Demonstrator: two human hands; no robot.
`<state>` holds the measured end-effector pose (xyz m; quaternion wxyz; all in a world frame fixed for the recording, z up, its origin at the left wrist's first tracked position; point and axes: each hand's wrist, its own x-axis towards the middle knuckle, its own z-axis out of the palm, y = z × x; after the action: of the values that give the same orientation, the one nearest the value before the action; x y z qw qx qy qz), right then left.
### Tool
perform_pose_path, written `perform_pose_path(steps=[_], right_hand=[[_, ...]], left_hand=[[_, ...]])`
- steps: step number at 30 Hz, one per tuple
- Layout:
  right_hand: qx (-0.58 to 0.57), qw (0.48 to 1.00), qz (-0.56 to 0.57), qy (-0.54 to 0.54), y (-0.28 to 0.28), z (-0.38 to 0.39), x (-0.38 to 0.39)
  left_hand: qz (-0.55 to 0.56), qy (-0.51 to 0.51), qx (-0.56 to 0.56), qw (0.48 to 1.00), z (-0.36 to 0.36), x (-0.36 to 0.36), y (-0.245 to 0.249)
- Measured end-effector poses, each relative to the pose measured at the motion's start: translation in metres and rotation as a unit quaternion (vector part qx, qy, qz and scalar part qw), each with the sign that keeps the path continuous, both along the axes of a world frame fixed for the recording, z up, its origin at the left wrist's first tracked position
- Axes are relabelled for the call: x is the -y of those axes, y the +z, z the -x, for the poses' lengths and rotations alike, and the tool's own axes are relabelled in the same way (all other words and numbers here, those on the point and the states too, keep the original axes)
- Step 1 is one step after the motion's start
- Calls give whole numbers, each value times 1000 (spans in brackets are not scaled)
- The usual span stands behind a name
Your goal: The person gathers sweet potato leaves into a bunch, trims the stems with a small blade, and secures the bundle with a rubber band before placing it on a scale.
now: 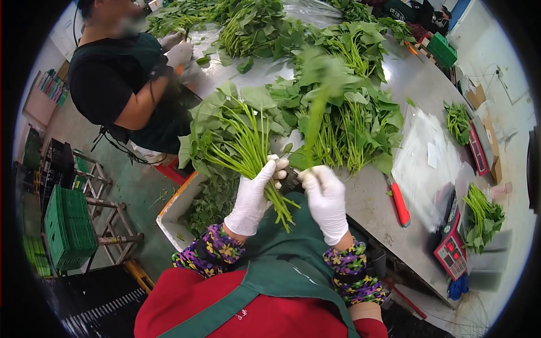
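Note:
My left hand (pixel 251 198), in a white glove, is closed round a bunch of long-stemmed leafy greens (pixel 243 141). Its leaves point away from me, and the cut stem ends stick out below my fist. Just to the right, my gloved right hand (pixel 326 198) pinches the lower end of a single leafy stem (pixel 315 121), which stands upright and is smeared by motion. Behind both hands lies a heap of the same greens (pixel 355 124) on the metal table (pixel 366 194).
A red-handled knife (pixel 400 204), clear plastic bags (pixel 425 155) and a red scale (pixel 452 253) with greens are on the right. A white crate (pixel 179 211) of leaves stands left, near green crates (pixel 67 225). A co-worker (pixel 132 84) stands at the upper left.

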<state>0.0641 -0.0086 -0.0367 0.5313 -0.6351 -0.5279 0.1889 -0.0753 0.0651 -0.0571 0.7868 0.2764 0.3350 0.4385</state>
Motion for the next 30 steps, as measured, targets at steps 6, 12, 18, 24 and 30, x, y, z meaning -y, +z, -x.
perform_pose_path(steps=[6, 12, 18, 24, 30], right_hand=[[162, 982, 21, 97, -15, 13, -1], [89, 985, 132, 63, -7, 13, 1], [164, 980, 26, 110, -13, 8, -2], [204, 962, -18, 183, 4, 7, -6], [142, 979, 45, 136, -11, 6, -12]], left_hand=[[-44, -42, 48, 997, 4, -2, 4], [-61, 0, 14, 998, 3, 1, 8], [-70, -4, 1, 998, 9, -2, 7], [-1, -85, 109, 990, 24, -9, 0], [1, -81, 189, 979, 33, -19, -13]])
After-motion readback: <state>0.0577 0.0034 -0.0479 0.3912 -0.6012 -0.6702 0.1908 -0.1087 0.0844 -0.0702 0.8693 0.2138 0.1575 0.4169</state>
